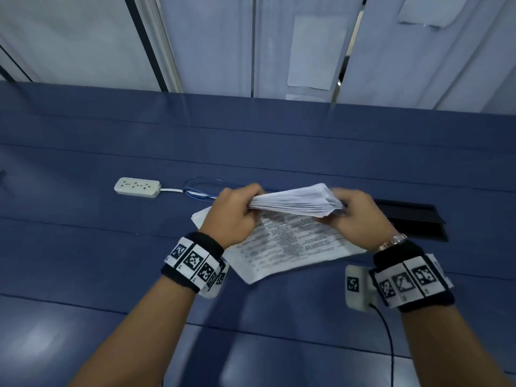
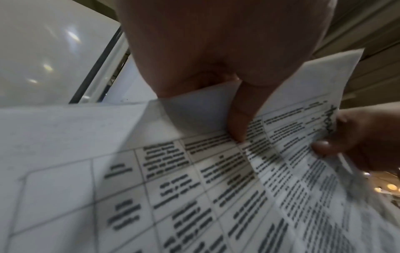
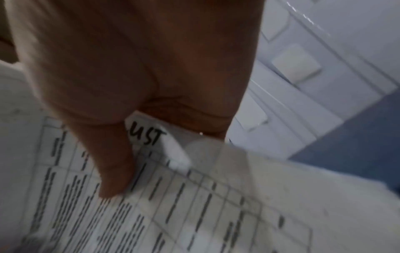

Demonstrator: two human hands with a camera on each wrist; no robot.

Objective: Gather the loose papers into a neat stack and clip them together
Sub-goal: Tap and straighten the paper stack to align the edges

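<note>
I hold a thick stack of printed papers (image 1: 296,202) above the blue table (image 1: 83,247), its fanned edge facing me. My left hand (image 1: 237,210) grips the stack's left end and my right hand (image 1: 357,213) grips its right end. A printed sheet (image 1: 287,241) spreads below the hands, down toward the table. In the left wrist view my thumb (image 2: 238,119) presses on a page of tables (image 2: 194,179), and the right hand's fingers (image 2: 357,140) curl round the far edge. In the right wrist view my thumb (image 3: 112,167) lies on the same kind of page (image 3: 194,205).
A white power strip (image 1: 137,187) lies at the left with a blue and white cable (image 1: 195,189) running toward the papers. A flat black object (image 1: 413,219) sits just right of my right hand. White partition panels (image 1: 307,51) rise behind the table.
</note>
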